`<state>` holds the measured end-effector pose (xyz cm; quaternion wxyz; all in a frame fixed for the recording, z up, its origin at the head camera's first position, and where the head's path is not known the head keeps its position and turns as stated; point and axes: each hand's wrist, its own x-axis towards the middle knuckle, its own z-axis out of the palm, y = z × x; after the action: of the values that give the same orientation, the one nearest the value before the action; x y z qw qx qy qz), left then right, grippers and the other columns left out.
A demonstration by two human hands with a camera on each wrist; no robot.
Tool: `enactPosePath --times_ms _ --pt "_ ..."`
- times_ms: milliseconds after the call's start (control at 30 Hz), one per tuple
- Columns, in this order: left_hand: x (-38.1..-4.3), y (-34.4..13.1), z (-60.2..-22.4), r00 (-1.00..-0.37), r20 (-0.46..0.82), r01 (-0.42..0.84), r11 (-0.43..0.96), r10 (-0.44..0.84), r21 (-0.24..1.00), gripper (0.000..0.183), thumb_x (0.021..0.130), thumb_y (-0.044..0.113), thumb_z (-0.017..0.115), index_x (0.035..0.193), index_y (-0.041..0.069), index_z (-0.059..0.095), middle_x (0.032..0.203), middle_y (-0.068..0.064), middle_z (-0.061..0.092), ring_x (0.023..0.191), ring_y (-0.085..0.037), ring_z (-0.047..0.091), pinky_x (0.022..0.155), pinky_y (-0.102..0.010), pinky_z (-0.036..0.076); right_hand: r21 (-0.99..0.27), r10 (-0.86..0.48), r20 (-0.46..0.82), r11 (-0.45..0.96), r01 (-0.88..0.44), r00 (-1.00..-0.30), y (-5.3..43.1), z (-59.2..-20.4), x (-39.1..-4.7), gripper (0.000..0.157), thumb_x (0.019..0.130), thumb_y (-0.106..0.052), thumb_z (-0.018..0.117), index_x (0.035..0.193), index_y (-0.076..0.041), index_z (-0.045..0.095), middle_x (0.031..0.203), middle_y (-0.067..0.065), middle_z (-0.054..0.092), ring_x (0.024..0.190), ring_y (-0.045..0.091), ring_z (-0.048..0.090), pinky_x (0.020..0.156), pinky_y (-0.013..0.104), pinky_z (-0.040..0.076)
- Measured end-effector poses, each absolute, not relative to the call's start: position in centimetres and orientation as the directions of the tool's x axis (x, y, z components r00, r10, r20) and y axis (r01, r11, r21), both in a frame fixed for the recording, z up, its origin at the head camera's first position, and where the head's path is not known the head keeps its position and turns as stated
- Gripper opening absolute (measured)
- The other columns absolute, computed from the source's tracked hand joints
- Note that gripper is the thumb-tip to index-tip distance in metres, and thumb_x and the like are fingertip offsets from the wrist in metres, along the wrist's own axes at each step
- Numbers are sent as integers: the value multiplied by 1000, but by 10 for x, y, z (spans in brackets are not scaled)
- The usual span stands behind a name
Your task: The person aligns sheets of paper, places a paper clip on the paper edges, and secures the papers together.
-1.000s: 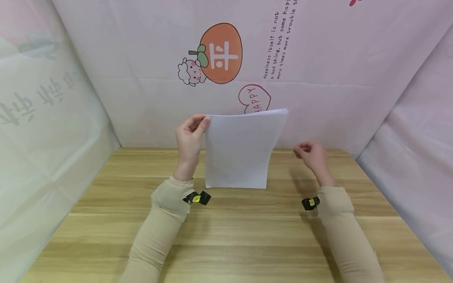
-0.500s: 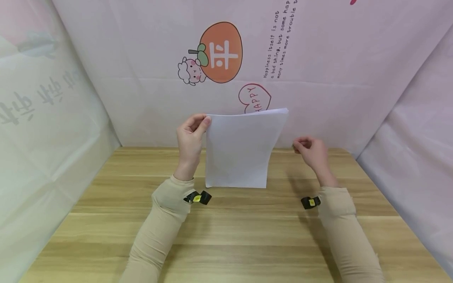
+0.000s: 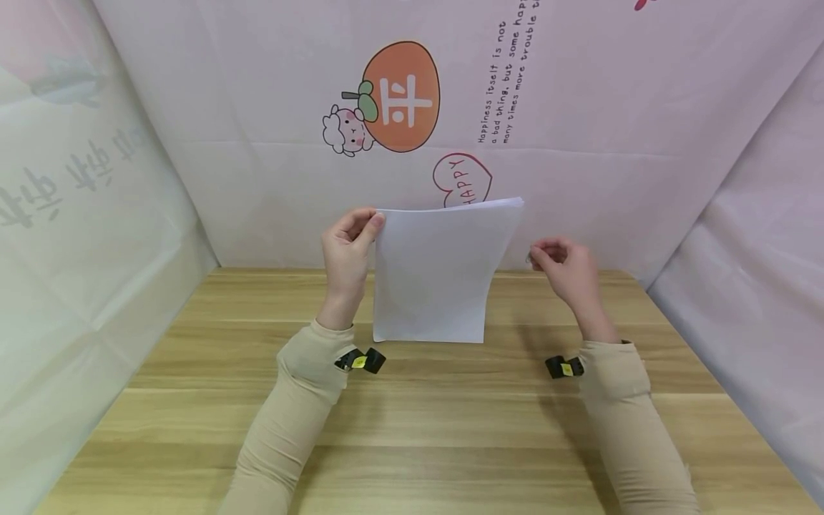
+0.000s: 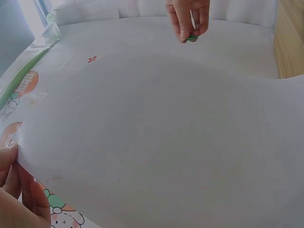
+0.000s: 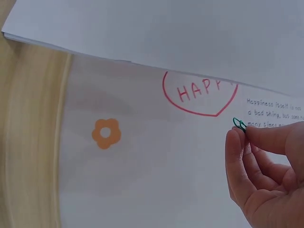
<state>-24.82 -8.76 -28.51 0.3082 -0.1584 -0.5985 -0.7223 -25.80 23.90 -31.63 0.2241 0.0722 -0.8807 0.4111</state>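
A thin stack of white paper sheets stands upright over the wooden table. My left hand pinches its upper left corner between thumb and fingers. At the top right corner the sheet edges fan slightly apart. To the right of the stack, with a gap between, my right hand holds a small green paper clip between thumb and fingertips. In the right wrist view the looped end of the clip sticks out past the fingertips; the rest is hidden by them. The left wrist view shows the green paper clip beyond the sheets.
Behind the table hangs a pale printed cloth with an orange fruit drawing and lettering. More white cloth hangs at the left and right sides. A small black camera is strapped at the left wrist, another camera at the right.
My right hand has risen and shifted slightly left toward the paper, and the clip's tip now shows at its fingertips. My left hand and the sheets stay nearly still.
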Motion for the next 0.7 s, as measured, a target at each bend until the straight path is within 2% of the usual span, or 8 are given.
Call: enactPosePath --times_ms 400,700 --pt "-248 -86 -285 -762 593 628 -77 -260 774 24 84 15 72 95 -6 68 78 9 67 71 -10 59 67 -22 47 -684 49 505 631 -366 -861 226 -295 -248 24 93 -23 61 102 -1 65 94 17 69 65 -10 57 61 9 48" --pt "-246 -85 -284 -765 592 625 -70 -255 777 23 84 15 72 94 -5 68 79 9 67 72 -9 60 67 -22 48 -664 42 517 650 -370 -855 213 -279 -239 27 92 -27 62 103 -3 65 95 14 70 68 -4 62 65 7 47"
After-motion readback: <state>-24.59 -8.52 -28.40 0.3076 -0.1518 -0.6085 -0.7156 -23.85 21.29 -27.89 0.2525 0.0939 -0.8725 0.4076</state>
